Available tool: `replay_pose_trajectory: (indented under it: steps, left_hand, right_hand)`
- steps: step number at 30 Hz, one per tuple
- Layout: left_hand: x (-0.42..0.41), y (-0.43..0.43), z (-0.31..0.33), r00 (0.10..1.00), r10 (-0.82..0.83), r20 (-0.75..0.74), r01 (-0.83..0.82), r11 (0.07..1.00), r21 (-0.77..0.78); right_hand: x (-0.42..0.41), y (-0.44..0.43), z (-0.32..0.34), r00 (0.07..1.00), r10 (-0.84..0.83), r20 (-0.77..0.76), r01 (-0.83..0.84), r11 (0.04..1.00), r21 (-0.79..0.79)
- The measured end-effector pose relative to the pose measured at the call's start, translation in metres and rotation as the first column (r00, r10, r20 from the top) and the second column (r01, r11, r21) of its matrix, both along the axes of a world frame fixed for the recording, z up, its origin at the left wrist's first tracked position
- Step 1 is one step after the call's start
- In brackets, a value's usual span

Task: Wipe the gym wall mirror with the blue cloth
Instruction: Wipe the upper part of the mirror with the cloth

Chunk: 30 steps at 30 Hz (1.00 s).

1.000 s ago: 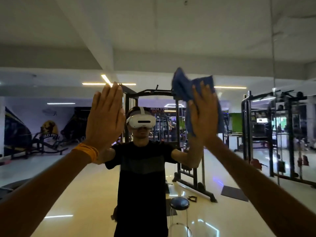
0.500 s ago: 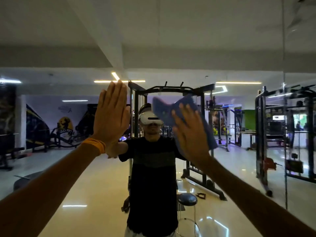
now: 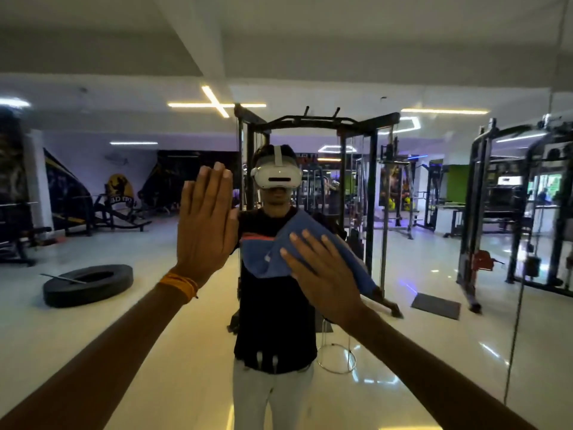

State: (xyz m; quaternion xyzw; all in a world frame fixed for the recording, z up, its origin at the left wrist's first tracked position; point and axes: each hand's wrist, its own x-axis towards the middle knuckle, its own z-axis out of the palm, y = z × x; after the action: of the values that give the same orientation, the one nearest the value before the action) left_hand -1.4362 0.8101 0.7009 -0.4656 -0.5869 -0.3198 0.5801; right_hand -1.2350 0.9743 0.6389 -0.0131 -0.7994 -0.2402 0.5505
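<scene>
Blue cloth (image 3: 305, 256) lies spread on the gym wall mirror (image 3: 434, 274) at chest height of our reflection, pinned under our right hand (image 3: 322, 274) with fingers splayed flat, while our left hand (image 3: 206, 231), open-palmed and empty, presses the glass beside it.

The right hand (image 3: 325, 274) covers much of the blue cloth (image 3: 266, 259); both forearms run off the bottom edge, and the cloth's lower corner seems blurred.
</scene>
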Motion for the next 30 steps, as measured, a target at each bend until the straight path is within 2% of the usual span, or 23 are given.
replay_pose_trajectory:
  steps: [2, 4, 5, 7, 9, 10, 11, 13, 14, 16, 17, 18, 20, 21, 22, 23, 25, 26, 27, 28, 29, 30]
  left_hand:
    - [-0.007, -0.007, -0.018, 1.000, 0.020, 0.004, -0.020, 0.999, -0.029]
    - [-0.015, -0.015, -0.032, 0.999, 0.045, 0.000, -0.045, 0.998, -0.052]
    - [-0.018, -0.017, -0.035, 0.999, 0.053, -0.005, -0.053, 0.997, -0.059]
    - [-0.019, -0.018, -0.039, 0.999, 0.053, -0.012, -0.054, 0.996, -0.064]
    - [-0.020, -0.018, -0.039, 0.999, 0.048, -0.019, -0.049, 0.997, -0.068]
    - [-0.020, -0.019, -0.038, 0.999, 0.048, -0.020, -0.050, 0.996, -0.072]
    - [-0.021, -0.020, -0.038, 0.999, 0.049, -0.020, -0.051, 0.996, -0.078]
    - [-0.024, -0.021, -0.040, 0.998, 0.051, -0.027, -0.053, 0.994, -0.101]
    - [-0.025, -0.022, -0.041, 0.998, 0.049, -0.029, -0.052, 0.993, -0.110]
    - [-0.025, -0.023, -0.041, 0.999, 0.040, -0.031, -0.044, 0.992, -0.115]
    - [-0.025, -0.024, -0.040, 0.999, 0.035, -0.033, -0.039, 0.993, -0.110]
    - [-0.025, -0.025, -0.038, 0.999, 0.030, -0.033, -0.033, 0.994, -0.103]
    - [-0.024, -0.026, -0.036, 0.999, 0.015, -0.030, -0.018, 0.995, -0.098]
    - [-0.024, -0.027, -0.036, 0.999, 0.009, -0.030, -0.012, 0.995, -0.096]
    - [-0.024, -0.027, -0.037, 1.000, 0.007, -0.029, -0.010, 0.995, -0.096]
    - [-0.024, -0.027, -0.036, 1.000, 0.006, -0.023, -0.008, 0.996, -0.094]
    - [-0.025, -0.028, -0.034, 1.000, -0.004, -0.004, 0.003, 0.997, -0.071]
    - [-0.027, -0.029, -0.030, 1.000, -0.008, 0.004, 0.008, 0.998, -0.057]
    - [-0.029, -0.032, -0.024, 1.000, -0.006, 0.008, 0.006, 0.999, -0.047]
    - [-0.032, -0.034, -0.017, 1.000, 0.001, 0.007, -0.001, 0.999, -0.042]
    - [-0.035, -0.036, -0.009, 1.000, 0.007, 0.002, -0.007, 0.999, -0.040]
    - [-0.038, -0.038, 0.001, 1.000, 0.007, -0.002, -0.007, 0.999, -0.039]
  right_hand:
    - [0.003, 0.000, -0.021, 0.982, -0.042, 0.184, 0.011, 0.986, 0.165]
    - [0.024, 0.024, 0.023, 0.987, -0.033, 0.156, -0.003, 0.974, 0.227]
    - [0.033, 0.031, 0.055, 0.996, -0.025, 0.085, 0.006, 0.977, 0.212]
    - [0.030, 0.032, 0.075, 0.994, 0.007, -0.106, -0.013, 0.998, -0.055]
    - [0.006, 0.008, 0.042, 0.946, -0.040, -0.320, -0.062, 0.951, -0.302]
    - [-0.009, -0.003, 0.013, 0.934, -0.052, -0.353, -0.073, 0.941, -0.331]
    - [-0.020, -0.012, -0.017, 0.951, -0.038, -0.306, -0.047, 0.963, -0.265]
    - [-0.021, -0.018, -0.067, 0.999, -0.034, -0.022, 0.033, 0.999, -0.011]
    - [-0.012, -0.012, -0.067, 0.993, -0.054, 0.103, 0.040, 0.990, 0.135]
    - [0.007, 0.008, -0.031, 0.985, -0.057, 0.161, 0.009, 0.959, 0.285]
    - [0.014, 0.016, -0.005, 0.994, -0.051, 0.100, 0.022, 0.962, 0.273]
    - [0.019, 0.022, 0.023, 0.999, -0.037, 0.017, 0.033, 0.981, 0.190]
    - [0.016, 0.020, 0.057, 0.976, -0.023, -0.216, 0.000, 0.994, -0.107]
    - [0.002, 0.009, 0.058, 0.939, -0.043, -0.340, -0.042, 0.970, -0.239]
    - [-0.013, 0.000, 0.043, 0.921, -0.042, -0.388, -0.077, 0.955, -0.287]
    - [-0.023, -0.011, 0.018, 0.939, -0.032, -0.342, -0.068, 0.959, -0.275]
    - [-0.027, -0.029, -0.036, 0.999, 0.020, -0.034, -0.022, 0.999, -0.040]
    - [-0.014, -0.022, -0.058, 0.995, 0.007, 0.097, -0.016, 0.995, 0.096]
    - [-0.017, -0.013, -0.054, 0.986, -0.047, 0.161, 0.011, 0.976, 0.217]
    - [-0.014, -0.007, -0.031, 0.984, -0.087, 0.157, 0.045, 0.967, 0.250]
    - [-0.021, -0.001, 0.002, 0.988, -0.157, 0.004, 0.153, 0.971, 0.182]
    - [-0.026, 0.001, 0.046, 0.943, -0.256, -0.214, 0.237, 0.965, -0.110]
